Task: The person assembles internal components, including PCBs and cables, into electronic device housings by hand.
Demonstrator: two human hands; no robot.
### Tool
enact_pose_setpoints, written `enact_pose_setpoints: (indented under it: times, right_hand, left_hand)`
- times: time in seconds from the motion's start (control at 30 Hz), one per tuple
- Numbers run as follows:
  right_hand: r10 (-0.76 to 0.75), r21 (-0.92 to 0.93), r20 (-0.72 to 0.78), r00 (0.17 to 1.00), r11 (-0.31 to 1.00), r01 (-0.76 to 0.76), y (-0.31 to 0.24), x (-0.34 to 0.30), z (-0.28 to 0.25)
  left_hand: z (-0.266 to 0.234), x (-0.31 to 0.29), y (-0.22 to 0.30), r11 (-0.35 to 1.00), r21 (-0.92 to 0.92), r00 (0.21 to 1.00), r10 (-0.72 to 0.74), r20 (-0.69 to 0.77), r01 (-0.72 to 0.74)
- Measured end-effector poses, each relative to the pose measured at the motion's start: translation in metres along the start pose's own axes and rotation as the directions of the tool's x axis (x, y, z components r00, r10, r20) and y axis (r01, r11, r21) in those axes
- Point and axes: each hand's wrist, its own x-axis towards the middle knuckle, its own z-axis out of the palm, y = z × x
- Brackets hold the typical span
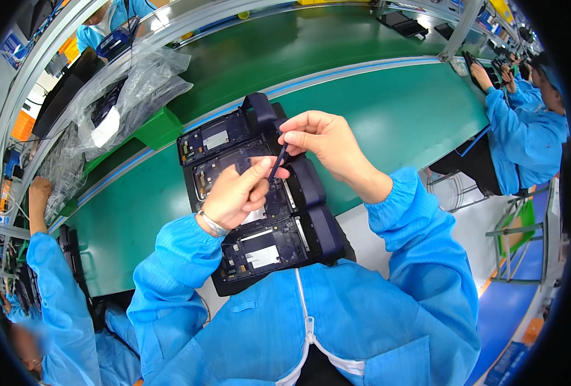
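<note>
Between my two hands is a thin dark strip point(278, 161). My left hand point(239, 193) pinches its lower end, and a metal band sits round that wrist. At the strip's upper end, the fingertips of my right hand point(327, 145) are closed on it. Beneath them lies a row of open dark-blue device housings, with a far one point(192, 149), a middle one partly covered by my left hand, and a near one point(292, 248). Small circuit parts and pale rectangular labels show inside them. Each has a raised, rounded block at its right end.
The housings rest across the green bench point(363, 103). Behind it, past a metal rail, runs a dark green conveyor belt point(279, 42). Clear plastic bags point(144, 74) and a green bin point(160, 128) stand at the left. Co-workers in blue sit to the left and right.
</note>
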Motion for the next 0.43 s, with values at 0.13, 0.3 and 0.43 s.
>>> enact_pose_setpoints:
  times: [0.13, 0.3, 0.43]
  right_hand:
    - [-0.018, 0.130, 0.032, 0.999, 0.991, 0.013, 0.004, -0.007, -0.002]
    - [-0.056, 0.160, 0.007, 0.998, 0.986, 0.054, 0.010, -0.015, -0.001]
    - [-0.042, 0.152, -0.007, 0.999, 0.987, 0.043, 0.013, -0.018, -0.001]
  left_hand:
    - [-0.008, 0.000, -0.006, 0.999, -0.025, 0.999, -0.029, 0.017, 0.030]
    - [-0.001, -0.002, -0.010, 0.999, 0.025, 0.996, 0.023, -0.086, -0.021]
    - [0.000, -0.004, -0.013, 1.000, 0.002, 0.993, 0.013, -0.119, -0.013]
